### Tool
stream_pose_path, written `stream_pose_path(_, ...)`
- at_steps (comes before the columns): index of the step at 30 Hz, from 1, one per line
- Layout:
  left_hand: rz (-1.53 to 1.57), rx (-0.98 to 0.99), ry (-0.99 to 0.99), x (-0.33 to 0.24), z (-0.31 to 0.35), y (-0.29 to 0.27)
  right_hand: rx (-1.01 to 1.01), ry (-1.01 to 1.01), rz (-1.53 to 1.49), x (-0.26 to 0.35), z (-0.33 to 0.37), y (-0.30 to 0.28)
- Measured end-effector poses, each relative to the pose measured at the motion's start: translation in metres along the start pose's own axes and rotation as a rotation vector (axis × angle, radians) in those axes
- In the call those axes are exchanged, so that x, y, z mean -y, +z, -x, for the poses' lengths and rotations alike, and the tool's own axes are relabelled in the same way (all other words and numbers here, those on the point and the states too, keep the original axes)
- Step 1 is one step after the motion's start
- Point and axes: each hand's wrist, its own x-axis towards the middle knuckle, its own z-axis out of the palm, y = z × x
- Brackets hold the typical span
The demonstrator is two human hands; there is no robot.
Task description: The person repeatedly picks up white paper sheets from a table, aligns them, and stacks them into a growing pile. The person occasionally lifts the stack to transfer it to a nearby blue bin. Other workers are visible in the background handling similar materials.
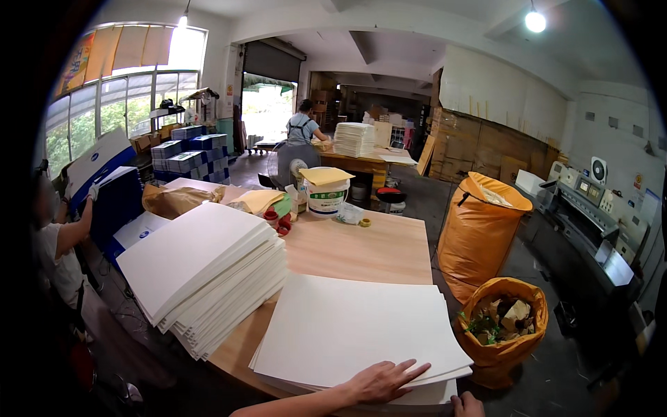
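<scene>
My left hand (384, 381) lies flat, fingers spread, on the near edge of a low stack of large white sheets (347, 326) on a wooden table (361, 247). Only the top of my right hand (467, 404) shows at the lower edge, at the stack's near right corner; its fingers are hidden, so its grip is unclear. A taller, fanned pile of white sheets (208, 267) sits to the left of the low stack.
A white bucket (325, 194), crumpled brown paper (174, 200), red tape rolls (278, 221) stand at the table's far end. Two orange sacks (479, 229) (504, 326) stand right of the table, a cutting machine (590, 215) beyond. One person (59, 250) works at left, another (303, 128) far back.
</scene>
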Motion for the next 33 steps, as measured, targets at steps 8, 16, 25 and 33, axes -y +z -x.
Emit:
stream_pose_path(8,-0.020,0.323,0.065,0.015,-0.014,-0.022,-0.266,-0.011,-0.837,0.014,-0.048,0.041)
stream_pose_path(16,-0.010,0.257,0.075,0.015,-0.013,-0.025,-0.173,0.023,-1.132,0.052,-0.041,0.019)
stream_pose_path(25,-0.018,0.174,0.052,0.010,-0.011,-0.029,-0.046,-0.016,-1.226,0.048,-0.044,0.009)
stream_pose_path(33,-0.050,0.167,0.035,-0.003,-0.013,-0.037,0.029,0.041,-1.374,0.041,-0.035,0.010)
